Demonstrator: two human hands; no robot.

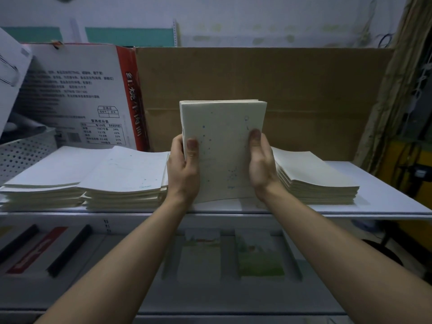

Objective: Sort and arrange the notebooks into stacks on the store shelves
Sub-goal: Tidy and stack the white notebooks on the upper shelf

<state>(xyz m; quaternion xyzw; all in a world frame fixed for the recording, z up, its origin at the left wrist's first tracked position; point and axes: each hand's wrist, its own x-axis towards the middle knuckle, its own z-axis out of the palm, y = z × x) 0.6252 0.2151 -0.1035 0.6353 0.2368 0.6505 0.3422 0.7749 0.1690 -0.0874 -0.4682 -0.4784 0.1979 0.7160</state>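
Note:
A bundle of cream notebooks (pixel 224 146) stands upright on its lower edge on the white shelf (pixel 385 195), tilted a little toward me. My left hand (pixel 183 169) grips its left side with the thumb on the front cover. My right hand (pixel 261 164) grips its right side the same way. Two flat stacks of the same notebooks (pixel 121 181) lie side by side left of the bundle, the far-left stack (pixel 44 183) overlapped by the other. A third stack (pixel 315 181) lies right of the bundle.
A white-and-red printed carton (pixel 77 94) and a brown cardboard sheet (pixel 292 90) stand behind the stacks. A perforated metal panel (pixel 25 155) is at the left. The lower shelf holds green-covered notebooks (pixel 257 253) and dark and red items (pixel 37 249).

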